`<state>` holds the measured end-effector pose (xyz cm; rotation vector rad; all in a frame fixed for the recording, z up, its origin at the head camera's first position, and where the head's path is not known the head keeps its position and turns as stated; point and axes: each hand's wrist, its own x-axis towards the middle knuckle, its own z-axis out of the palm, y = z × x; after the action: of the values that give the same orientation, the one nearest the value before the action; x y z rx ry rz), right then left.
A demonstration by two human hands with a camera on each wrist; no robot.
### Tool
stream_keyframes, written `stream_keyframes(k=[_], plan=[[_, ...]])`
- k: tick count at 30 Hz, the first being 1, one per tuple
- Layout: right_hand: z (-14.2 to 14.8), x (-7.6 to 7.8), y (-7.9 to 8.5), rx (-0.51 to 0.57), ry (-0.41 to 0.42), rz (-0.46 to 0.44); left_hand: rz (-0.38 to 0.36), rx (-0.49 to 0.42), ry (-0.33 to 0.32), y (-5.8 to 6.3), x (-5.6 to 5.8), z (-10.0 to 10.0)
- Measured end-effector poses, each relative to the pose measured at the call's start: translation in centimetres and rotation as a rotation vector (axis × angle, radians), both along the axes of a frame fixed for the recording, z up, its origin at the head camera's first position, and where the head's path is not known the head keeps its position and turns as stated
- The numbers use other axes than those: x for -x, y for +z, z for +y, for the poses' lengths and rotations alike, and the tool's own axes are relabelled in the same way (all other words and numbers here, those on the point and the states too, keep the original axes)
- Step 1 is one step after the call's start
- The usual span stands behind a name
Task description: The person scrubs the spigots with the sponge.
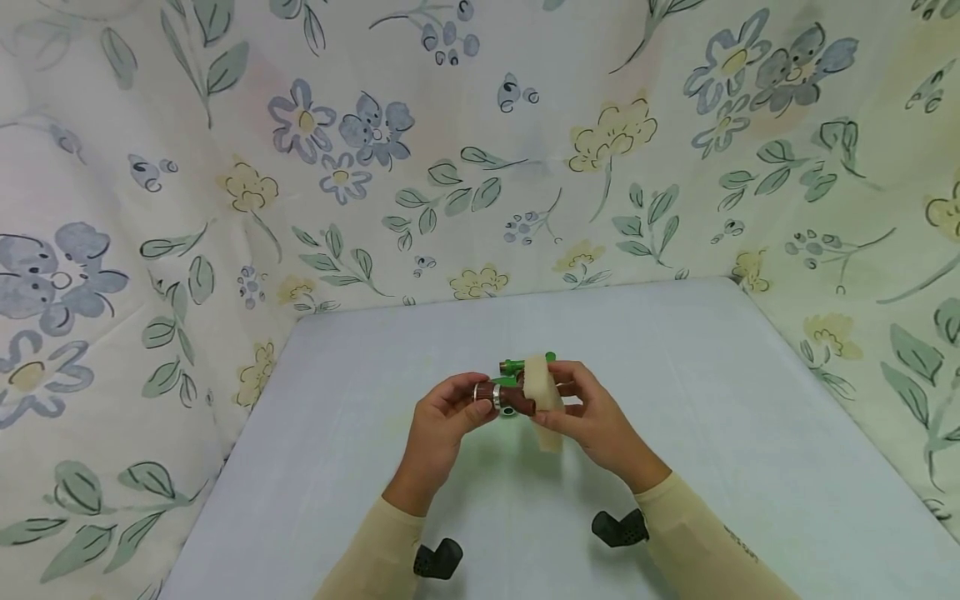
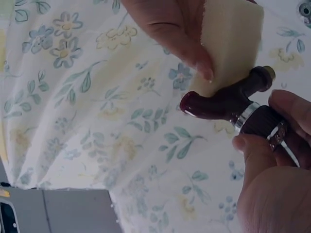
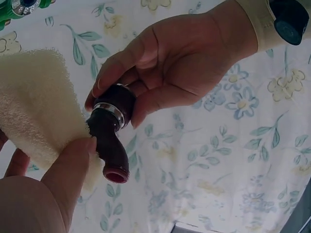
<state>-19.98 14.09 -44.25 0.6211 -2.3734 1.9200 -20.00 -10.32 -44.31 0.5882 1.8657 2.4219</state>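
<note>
In the head view my left hand (image 1: 442, 425) grips one end of a dark red-brown, tap-shaped fitting (image 1: 513, 398) with silver bands. Thumb and fingers close around its dark banded cylinder, seen in the left wrist view. My right hand (image 1: 596, 412) holds a cream sponge block (image 1: 538, 383) against the fitting's side. The right thumb (image 3: 77, 158) lies over the sponge at its edge by the fitting. A curved spout (image 2: 209, 107) with an open end and a side arm with a brass-coloured tip (image 2: 271, 73) stick out from the fitting.
A green item (image 1: 512, 367) with a brass-coloured tip stands behind the hands, partly hidden by the sponge and fitting. The white tabletop (image 1: 360, 367) spreads around them, backed by floral cloth (image 1: 525, 192). Black devices (image 1: 438, 558) sit at both sleeved wrists.
</note>
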Motion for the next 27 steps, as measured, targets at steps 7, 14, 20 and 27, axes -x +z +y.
stream_keyframes(k=[7,14,20,27], plan=[[0.4,0.5,-0.8,-0.09,-0.152,-0.072,0.03,0.017,-0.025,0.3,-0.3,0.1],[-0.3,-0.8,0.9,-0.084,-0.123,-0.1,0.042,0.024,-0.01,0.4,-0.3,0.1],[-0.7,-1.3,1.4,-0.05,-0.063,-0.075,0.028,0.025,0.012,0.3,-0.1,0.1],[-0.3,-0.5,-0.2,-0.018,0.021,-0.043,0.01,0.048,0.031,0.0,0.2,0.0]])
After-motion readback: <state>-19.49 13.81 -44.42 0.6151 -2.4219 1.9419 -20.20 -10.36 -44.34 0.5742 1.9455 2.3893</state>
